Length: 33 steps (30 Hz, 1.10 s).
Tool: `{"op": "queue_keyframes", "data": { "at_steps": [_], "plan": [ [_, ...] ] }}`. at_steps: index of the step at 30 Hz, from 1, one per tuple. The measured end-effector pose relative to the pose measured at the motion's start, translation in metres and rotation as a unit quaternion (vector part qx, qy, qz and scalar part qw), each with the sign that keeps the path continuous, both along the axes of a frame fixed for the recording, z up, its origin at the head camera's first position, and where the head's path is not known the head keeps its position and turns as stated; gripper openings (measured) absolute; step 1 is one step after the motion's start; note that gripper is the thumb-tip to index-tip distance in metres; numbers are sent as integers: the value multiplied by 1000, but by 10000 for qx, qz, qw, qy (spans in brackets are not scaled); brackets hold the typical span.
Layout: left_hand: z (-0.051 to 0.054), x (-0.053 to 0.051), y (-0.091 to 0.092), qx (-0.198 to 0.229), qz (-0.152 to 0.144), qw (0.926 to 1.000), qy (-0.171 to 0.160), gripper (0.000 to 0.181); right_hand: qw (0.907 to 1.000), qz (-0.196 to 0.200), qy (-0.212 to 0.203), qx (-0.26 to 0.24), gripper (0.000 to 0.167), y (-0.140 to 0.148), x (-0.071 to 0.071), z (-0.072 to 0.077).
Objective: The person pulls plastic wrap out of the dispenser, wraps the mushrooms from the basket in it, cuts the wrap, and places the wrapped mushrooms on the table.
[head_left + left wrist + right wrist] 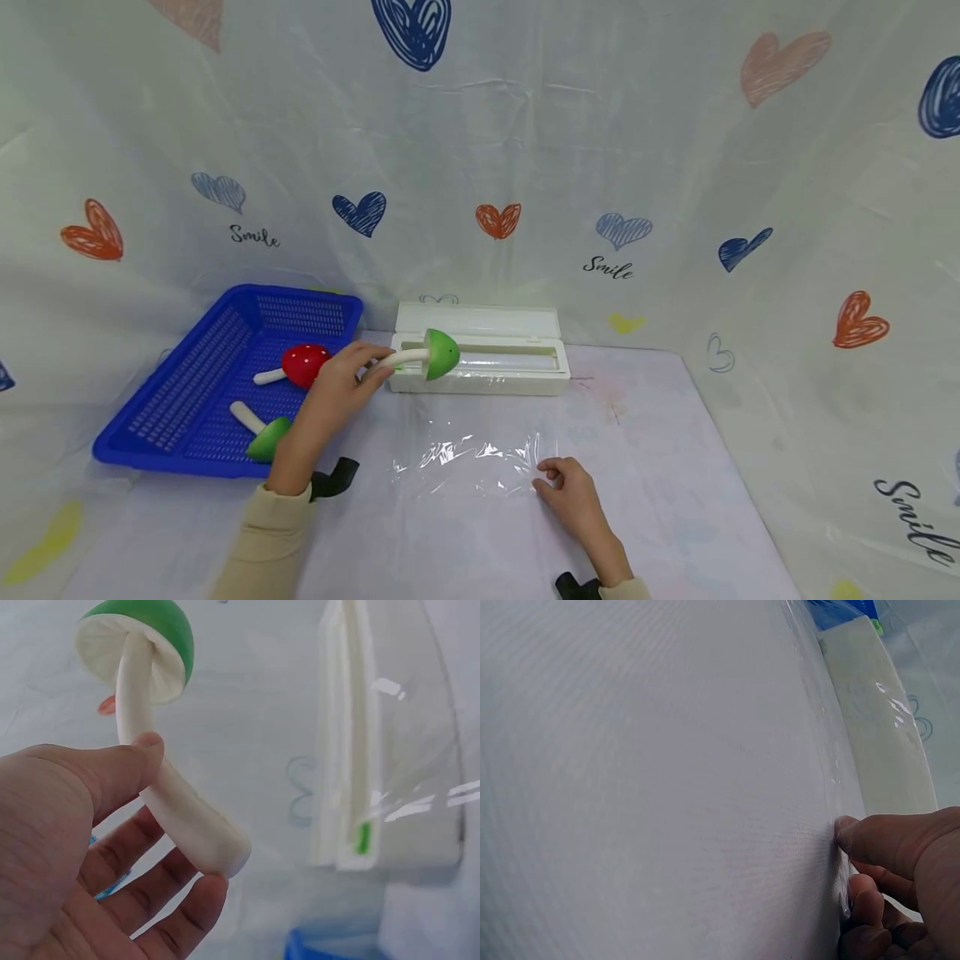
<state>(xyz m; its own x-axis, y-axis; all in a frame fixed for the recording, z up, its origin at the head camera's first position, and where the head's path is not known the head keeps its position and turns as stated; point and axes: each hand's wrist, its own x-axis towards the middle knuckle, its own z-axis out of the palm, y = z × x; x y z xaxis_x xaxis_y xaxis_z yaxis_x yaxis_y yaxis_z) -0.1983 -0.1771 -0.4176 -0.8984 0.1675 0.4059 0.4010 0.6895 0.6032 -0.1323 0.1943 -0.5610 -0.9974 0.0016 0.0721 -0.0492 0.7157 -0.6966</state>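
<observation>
The green-capped toy mushroom w/ a smooth white curved stem [442, 354] is up in the left hand [341, 387], cap pointing right, in front of the white box from my remote view. LH fingers are holding it by the stem, thumb on one side and the others behind, cap free. I'd judge it light, prob. foam or plastic, fairly stiff, a bit slick on the stem and top-heavy at the cap; best hold is mid-stem as now, w/o squeezing the cap rim.

Below it, the clear crinkly plastic film [472, 458] lies on the white table [675, 467]. The right hand [573, 496] pinches its right edge, thumb vs. fingertips, gap narrow. Film's prob. v. light, limp, clingy & easily torn, so I'd take it at a corner or edge, gently.

Just behind: the long white box w/ raised lid [480, 383], a pale roll inside. To the left, the blue plastic mesh basket [180, 469] holds a red-capped mushroom w/ white stem [305, 365] and a second green-capped mushroom [268, 439], both lying on their sides. Behind everything, a pale heart-print sheet [525, 150] w/ "Smile" lettering
</observation>
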Motion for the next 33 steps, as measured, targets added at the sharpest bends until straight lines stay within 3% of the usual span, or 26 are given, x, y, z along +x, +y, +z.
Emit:
{"op": "queue_keyframes", "data": {
  "at_steps": [7,14,23,33],
  "plan": [
    [-33,5,27,340,-225,9989,-223,26,10000,11,30,-43,19,1,1,-3],
    [-58,13,49,659,-257,9963,-493,22,9999,3,92,-69,19,2,1,-4],
    [-82,19,71,642,-280,9932,-928,23,9999,-156,-32,-6,19,-1,1,-4],
    [-99,23,88,634,-310,9883,-1349,20,9998,-200,-69,6,19,-3,1,-2]
  ]
}}
